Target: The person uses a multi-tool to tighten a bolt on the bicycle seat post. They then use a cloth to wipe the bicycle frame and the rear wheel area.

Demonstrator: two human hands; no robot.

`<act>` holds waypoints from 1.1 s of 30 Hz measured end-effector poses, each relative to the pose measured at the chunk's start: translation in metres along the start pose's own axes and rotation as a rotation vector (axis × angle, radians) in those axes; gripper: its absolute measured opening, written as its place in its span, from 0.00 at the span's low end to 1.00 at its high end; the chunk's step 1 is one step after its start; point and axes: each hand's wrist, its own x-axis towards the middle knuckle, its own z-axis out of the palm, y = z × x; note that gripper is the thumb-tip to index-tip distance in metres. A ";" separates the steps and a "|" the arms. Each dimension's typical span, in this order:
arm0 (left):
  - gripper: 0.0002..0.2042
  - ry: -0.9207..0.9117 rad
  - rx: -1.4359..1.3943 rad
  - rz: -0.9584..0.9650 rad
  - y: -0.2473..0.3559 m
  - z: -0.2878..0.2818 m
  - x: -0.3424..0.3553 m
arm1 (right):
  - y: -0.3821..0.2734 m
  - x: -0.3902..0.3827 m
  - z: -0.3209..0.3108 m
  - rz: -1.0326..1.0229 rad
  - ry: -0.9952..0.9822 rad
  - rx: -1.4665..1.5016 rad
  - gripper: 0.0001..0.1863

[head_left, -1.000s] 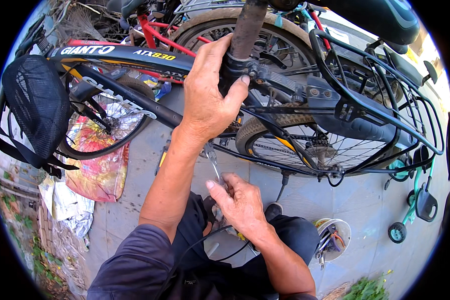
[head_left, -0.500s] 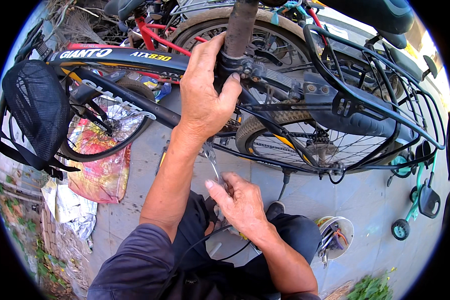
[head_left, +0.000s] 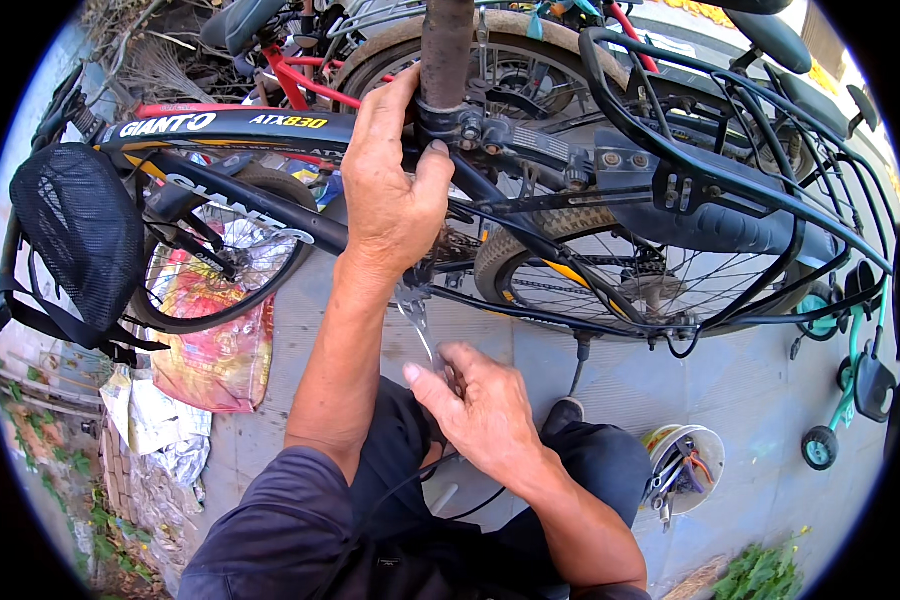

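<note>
A black bicycle frame (head_left: 340,132) with yellow accents stands across the view. My left hand (head_left: 395,200) is closed round it at the seat-tube joint, just below the seat post (head_left: 446,60); its thumb lies beside the clamp (head_left: 470,125). Lower down, my right hand (head_left: 485,410) is closed on the handle of a silver wrench (head_left: 420,325). The wrench points up toward the crank area beneath my left wrist. Its handle end is hidden in my fingers, and I cannot tell what its head grips.
A black rear rack (head_left: 730,165) juts out to the right. Beside my knee stands a white bucket (head_left: 710,450) of hand tools. A black mesh bag (head_left: 78,235) hangs at the handlebar, above a red-yellow sack (head_left: 215,365). A green wheeled scooter (head_left: 850,395) is far right.
The whole view has shifted a little, with the bicycle now slightly higher and further left. Both hands keep their holds, and the wrench stays at the crank area.
</note>
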 end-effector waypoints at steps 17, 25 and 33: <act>0.27 -0.043 -0.321 -0.227 0.006 -0.005 0.002 | 0.008 -0.015 -0.037 -0.174 0.262 -0.582 0.23; 0.28 -0.055 -0.303 -0.186 0.007 0.000 0.001 | 0.012 -0.017 -0.043 -0.147 0.202 -0.507 0.23; 0.28 -0.037 -0.094 -0.053 -0.007 -0.010 -0.001 | 0.014 -0.004 -0.033 -0.144 0.182 -0.521 0.23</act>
